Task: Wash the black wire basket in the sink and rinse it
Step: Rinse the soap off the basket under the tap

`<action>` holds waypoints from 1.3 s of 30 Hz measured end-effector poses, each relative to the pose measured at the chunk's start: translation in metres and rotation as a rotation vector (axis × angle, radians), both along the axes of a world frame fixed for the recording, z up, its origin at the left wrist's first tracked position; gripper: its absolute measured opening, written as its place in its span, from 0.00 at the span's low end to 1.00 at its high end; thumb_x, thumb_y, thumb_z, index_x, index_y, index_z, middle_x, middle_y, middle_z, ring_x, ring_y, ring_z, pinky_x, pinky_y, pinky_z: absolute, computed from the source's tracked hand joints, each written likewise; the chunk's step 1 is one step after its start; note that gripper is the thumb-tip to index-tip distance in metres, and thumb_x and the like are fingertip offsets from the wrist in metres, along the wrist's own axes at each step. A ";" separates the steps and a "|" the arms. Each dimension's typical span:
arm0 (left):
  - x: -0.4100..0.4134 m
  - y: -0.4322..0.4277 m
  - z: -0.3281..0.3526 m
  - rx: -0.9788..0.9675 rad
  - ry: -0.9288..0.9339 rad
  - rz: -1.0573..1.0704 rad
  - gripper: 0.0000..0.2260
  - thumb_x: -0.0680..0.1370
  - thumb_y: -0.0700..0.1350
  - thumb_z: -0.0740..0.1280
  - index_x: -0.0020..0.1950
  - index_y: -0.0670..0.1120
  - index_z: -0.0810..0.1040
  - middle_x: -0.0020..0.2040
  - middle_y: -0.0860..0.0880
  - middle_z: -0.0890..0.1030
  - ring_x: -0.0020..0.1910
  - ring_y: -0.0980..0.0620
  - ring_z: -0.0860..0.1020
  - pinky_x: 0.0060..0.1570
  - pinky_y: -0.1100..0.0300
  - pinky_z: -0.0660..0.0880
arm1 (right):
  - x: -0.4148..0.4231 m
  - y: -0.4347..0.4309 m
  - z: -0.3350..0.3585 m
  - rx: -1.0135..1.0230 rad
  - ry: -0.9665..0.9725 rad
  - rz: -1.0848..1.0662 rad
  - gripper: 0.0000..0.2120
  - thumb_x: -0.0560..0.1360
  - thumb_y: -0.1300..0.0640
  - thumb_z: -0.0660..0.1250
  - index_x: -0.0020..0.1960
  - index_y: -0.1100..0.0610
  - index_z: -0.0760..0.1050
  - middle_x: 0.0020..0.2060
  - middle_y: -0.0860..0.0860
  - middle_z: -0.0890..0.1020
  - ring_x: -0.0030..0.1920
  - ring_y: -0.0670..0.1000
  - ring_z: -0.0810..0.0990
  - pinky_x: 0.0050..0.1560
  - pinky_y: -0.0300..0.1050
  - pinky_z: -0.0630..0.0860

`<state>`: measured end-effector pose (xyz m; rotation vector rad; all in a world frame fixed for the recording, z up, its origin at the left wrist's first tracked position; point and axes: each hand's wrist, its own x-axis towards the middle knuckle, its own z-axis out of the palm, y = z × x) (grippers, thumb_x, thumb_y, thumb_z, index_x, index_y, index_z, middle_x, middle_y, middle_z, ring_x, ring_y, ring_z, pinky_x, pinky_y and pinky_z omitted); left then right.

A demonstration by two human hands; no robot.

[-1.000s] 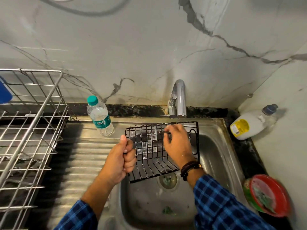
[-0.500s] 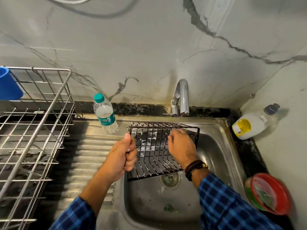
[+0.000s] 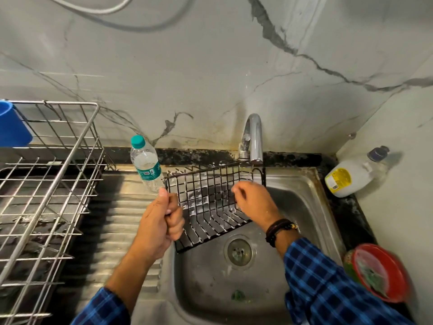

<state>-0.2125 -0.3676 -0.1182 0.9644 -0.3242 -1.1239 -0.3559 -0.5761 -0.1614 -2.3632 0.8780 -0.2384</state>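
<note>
The black wire basket [image 3: 206, 198] hangs tilted over the steel sink [image 3: 311, 200], just under the chrome tap [image 3: 254, 137]. White suds cling to its wires. My left hand [image 3: 161, 221] grips the basket's left edge in a fist, thumb up. My right hand [image 3: 254, 202] is over the basket's right side with its fingers curled down among the wires; I cannot see whether they hold a wire. A thin stream of water falls from the tap onto the basket's far right corner.
A plastic water bottle [image 3: 146, 165] stands at the sink's back left. A steel dish rack [image 3: 46, 184] with a blue cup [image 3: 11, 125] fills the left. A soap bottle [image 3: 351, 174] lies at the back right, and a red-lidded tub [image 3: 379, 273] sits near right.
The basket has tipped up from lying nearly flat, so its far wall now stands under the tap. My right hand has drawn back from its middle toward the right side.
</note>
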 end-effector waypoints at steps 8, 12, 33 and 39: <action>-0.013 -0.017 0.007 -0.042 -0.110 -0.028 0.25 0.71 0.70 0.69 0.32 0.51 0.68 0.24 0.55 0.61 0.21 0.58 0.56 0.22 0.68 0.53 | 0.002 0.016 -0.003 0.102 0.152 0.101 0.41 0.82 0.44 0.59 0.80 0.50 0.33 0.79 0.52 0.32 0.78 0.52 0.41 0.75 0.53 0.48; -0.011 -0.014 0.007 -0.007 -0.254 0.015 0.24 0.72 0.72 0.65 0.32 0.52 0.68 0.25 0.55 0.62 0.22 0.56 0.57 0.21 0.66 0.57 | -0.015 0.016 0.001 -0.068 0.320 0.151 0.23 0.83 0.42 0.51 0.70 0.52 0.72 0.75 0.50 0.68 0.71 0.54 0.71 0.69 0.49 0.70; -0.029 0.005 0.017 0.088 -0.812 0.071 0.21 0.80 0.66 0.55 0.31 0.58 0.70 0.26 0.55 0.67 0.24 0.55 0.64 0.25 0.60 0.61 | 0.019 0.030 0.004 -0.121 0.008 -0.268 0.22 0.78 0.62 0.62 0.70 0.64 0.65 0.68 0.61 0.66 0.62 0.66 0.72 0.57 0.59 0.74; -0.024 0.008 0.020 0.103 -1.004 0.054 0.26 0.80 0.67 0.54 0.34 0.48 0.69 0.28 0.56 0.67 0.27 0.59 0.66 0.27 0.65 0.63 | 0.012 0.018 -0.003 -0.212 0.481 -0.172 0.11 0.81 0.57 0.60 0.57 0.57 0.79 0.51 0.54 0.83 0.50 0.55 0.82 0.42 0.44 0.73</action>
